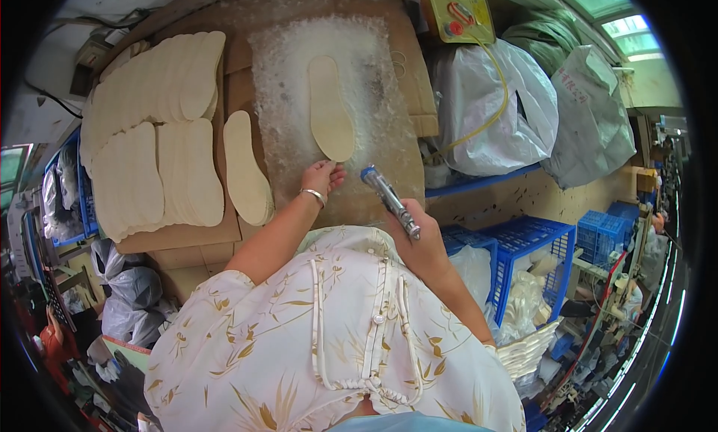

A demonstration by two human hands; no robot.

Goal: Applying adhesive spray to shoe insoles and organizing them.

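A cream shoe insole (329, 107) lies on a board (280, 96) coated with whitish, glue-like residue. At the insole's near end, the fingers of my left hand (324, 179) pinch its edge. A silver spray gun with a blue tip (389, 199) is gripped in my right hand (420, 241), to the right of and nearer than the insole. Its tip points up and left, toward the board. Left of the board rests a single insole (247, 167), beside several overlapping rows of insoles (157, 81).
A yellow can (456, 13) stands at the far right, with a yellow hose (502, 96) running down from it. White wrapped bundles (490, 107) and a grey sack (591, 118) sit to the right. Blue plastic crates (531, 241) are nearer, at right. Cardboard (232, 81) covers the tabletop.
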